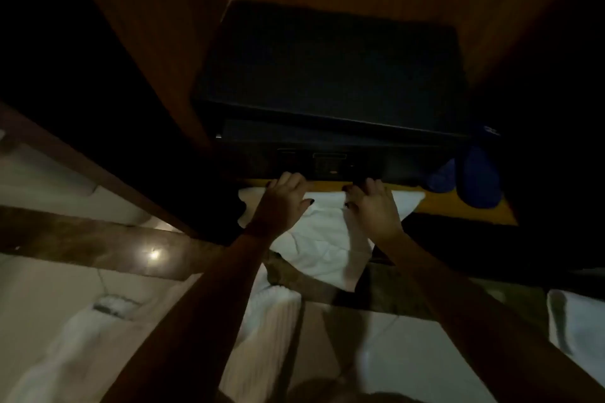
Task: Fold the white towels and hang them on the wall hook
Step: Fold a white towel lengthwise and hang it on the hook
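A white towel point(322, 239) lies over the front edge of a wooden shelf point(474, 209) inside a dark wardrobe, its lower part hanging down. My left hand point(283, 198) lies on the towel's top left part, fingers curled over its far edge. My right hand point(371, 203) rests on the towel's top right part, fingers bent over the fold. More white ribbed cloth point(265, 330) hangs below my arms. No wall hook is in view.
A black safe point(327, 75) stands on the shelf just behind the towel. Blue slippers point(471, 177) lie to its right. Wooden wardrobe walls point(147, 42) close in both sides. White cloth point(576, 321) lies at the lower right, pale floor tiles point(402, 357) below.
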The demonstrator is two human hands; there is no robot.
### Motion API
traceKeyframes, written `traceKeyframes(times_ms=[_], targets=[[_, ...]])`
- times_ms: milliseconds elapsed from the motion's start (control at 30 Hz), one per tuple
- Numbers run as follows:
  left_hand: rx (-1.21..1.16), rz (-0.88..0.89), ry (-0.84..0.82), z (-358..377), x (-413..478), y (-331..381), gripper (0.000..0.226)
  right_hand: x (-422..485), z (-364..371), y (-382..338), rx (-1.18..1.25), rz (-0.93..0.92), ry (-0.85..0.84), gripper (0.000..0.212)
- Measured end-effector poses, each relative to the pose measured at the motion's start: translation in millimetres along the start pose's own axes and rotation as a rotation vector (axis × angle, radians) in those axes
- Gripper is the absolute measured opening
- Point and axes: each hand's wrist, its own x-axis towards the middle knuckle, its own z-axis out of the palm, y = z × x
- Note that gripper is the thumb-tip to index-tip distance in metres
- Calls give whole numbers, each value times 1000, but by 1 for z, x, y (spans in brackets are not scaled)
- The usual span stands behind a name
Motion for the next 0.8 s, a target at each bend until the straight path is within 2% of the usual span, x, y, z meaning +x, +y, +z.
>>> traceKeyframes(times_ms=[100, 267, 367, 433, 533, 633, 800], targets=[[43, 24, 49, 12, -1, -1, 25, -3, 9, 7, 60, -37, 113, 29], [-110, 19, 129, 7, -2, 4, 10, -11, -2, 13, 135, -115, 204, 21], [-239, -13, 42, -24, -3, 15, 9, -26, -33, 10, 206, -56, 102, 14], [-324, -53, -34, -58, -6, 28, 12, -40, -65, 4, 304, -15, 8, 11], [-434, -162, -115, -125, -5, 54, 11, -67, -129, -6, 374, 1, -101, 16], [-504, -224, -151, -206, 1, 85, 11, -95, -211, -15, 391, 9, -127, 19], [-601, -414, -165, -349, 6, 144, 4, -137, -357, -27, 531, 132, -165, 19]])
